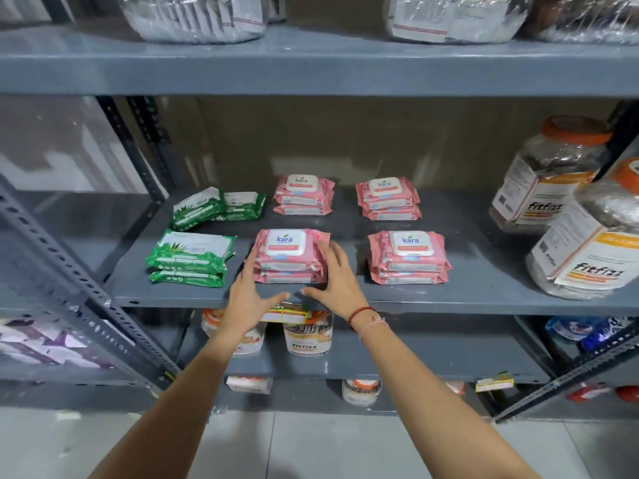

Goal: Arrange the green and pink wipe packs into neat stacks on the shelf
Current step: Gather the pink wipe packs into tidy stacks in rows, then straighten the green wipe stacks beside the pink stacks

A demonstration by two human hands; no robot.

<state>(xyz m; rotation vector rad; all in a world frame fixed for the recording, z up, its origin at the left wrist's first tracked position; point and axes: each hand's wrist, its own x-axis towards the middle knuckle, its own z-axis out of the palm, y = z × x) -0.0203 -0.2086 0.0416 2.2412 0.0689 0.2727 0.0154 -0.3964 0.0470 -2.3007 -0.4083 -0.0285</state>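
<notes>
Pink wipe packs sit in several stacks on the grey shelf (466, 288). The front middle pink stack (288, 257) lies between my hands. My left hand (247, 295) touches its left side and my right hand (337, 281) presses its right side, fingers spread. Other pink stacks stand at front right (408, 257), back middle (302, 195) and back right (389, 198). A green stack (190, 259) lies at front left. Behind it, two green packs (218, 207) lean unevenly on each other.
Large clear jars with orange lids (549, 174) (594, 243) stand at the shelf's right end. Slotted grey uprights (69, 271) frame the left side. The shelf below holds more jars (307, 335). Bagged goods (193, 15) fill the shelf above.
</notes>
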